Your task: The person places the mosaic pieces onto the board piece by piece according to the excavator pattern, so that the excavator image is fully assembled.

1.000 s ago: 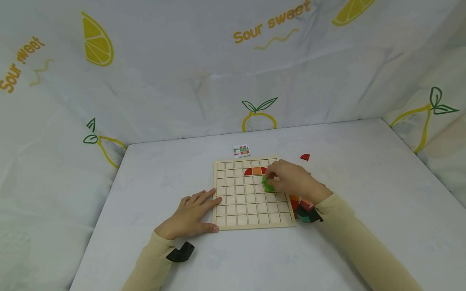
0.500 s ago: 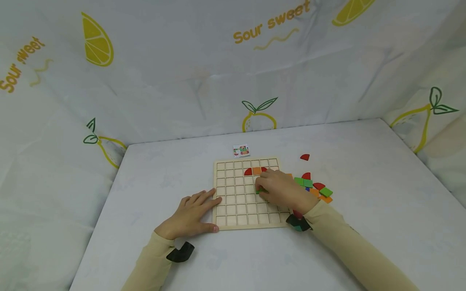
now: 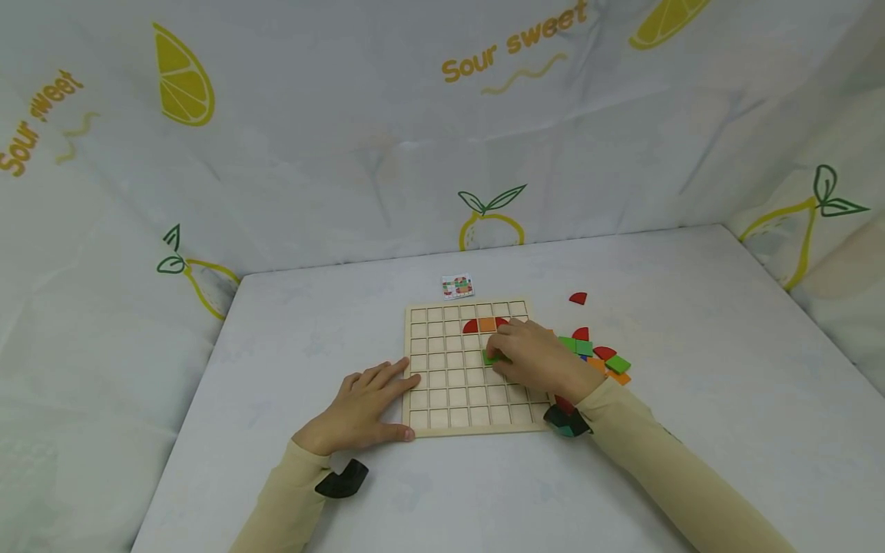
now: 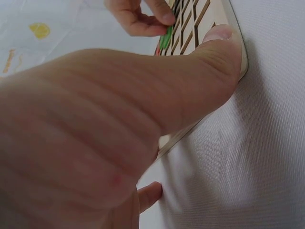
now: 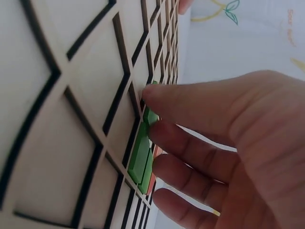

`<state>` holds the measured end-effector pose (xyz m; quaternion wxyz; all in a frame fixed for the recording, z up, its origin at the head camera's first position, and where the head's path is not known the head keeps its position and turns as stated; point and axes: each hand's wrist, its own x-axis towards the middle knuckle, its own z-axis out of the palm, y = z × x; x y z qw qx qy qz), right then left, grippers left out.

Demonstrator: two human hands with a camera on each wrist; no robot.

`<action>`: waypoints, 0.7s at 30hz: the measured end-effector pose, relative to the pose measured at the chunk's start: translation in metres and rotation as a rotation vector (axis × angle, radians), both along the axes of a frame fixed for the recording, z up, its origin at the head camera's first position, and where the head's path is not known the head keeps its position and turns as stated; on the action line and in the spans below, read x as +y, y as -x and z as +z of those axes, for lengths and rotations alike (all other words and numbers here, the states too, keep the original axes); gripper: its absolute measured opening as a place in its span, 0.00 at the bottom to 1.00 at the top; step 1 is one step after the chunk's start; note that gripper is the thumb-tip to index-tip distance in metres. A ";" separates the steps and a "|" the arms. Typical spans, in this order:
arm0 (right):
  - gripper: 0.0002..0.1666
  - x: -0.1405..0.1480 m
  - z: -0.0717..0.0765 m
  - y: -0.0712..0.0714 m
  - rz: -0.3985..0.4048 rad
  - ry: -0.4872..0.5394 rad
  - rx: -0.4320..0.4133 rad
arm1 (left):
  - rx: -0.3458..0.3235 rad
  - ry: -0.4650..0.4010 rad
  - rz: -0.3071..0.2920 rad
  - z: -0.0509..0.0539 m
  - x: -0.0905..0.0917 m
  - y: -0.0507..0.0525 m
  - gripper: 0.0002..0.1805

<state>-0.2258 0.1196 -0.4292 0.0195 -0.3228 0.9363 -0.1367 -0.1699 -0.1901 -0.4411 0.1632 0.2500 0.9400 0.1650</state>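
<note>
Two hands were set to work at the gridded wooden board (image 3: 484, 432): the left hand (image 3: 359, 411) was laid with fingers spread against its left side, the thumb at the near corner, apparently so that the frame would be kept from sliding. By the right hand (image 3: 535, 357) a green tile (image 3: 488, 358) was pinched between thumb and forefinger, a grip probably suited to so small a piece; whether it lay flat in its cell could not be told. More green tiles (image 5: 139, 155) were partly hidden below the fingers. Farther back, a red quarter-disc (image 3: 470, 326) and an orange square (image 3: 487, 325) were lined up side by side in cells. Loose pieces (image 3: 584, 348) were scattered right of the board, presumably for easy reach. Beyond the far edge a small printed card (image 3: 458, 286) was placed, likely where its pattern would not be covered.
</note>
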 end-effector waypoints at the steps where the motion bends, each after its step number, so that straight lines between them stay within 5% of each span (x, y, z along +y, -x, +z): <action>1: 0.03 0.000 0.000 0.000 0.008 0.005 -0.011 | 0.000 -0.002 0.000 0.000 0.000 0.000 0.45; 6: 0.03 0.006 0.003 0.003 0.031 0.037 -0.059 | 0.008 -0.002 -0.007 0.000 -0.001 0.000 0.45; 21: 0.13 0.056 0.039 0.021 -0.201 0.024 -0.190 | 0.003 0.008 -0.006 -0.002 -0.001 0.001 0.45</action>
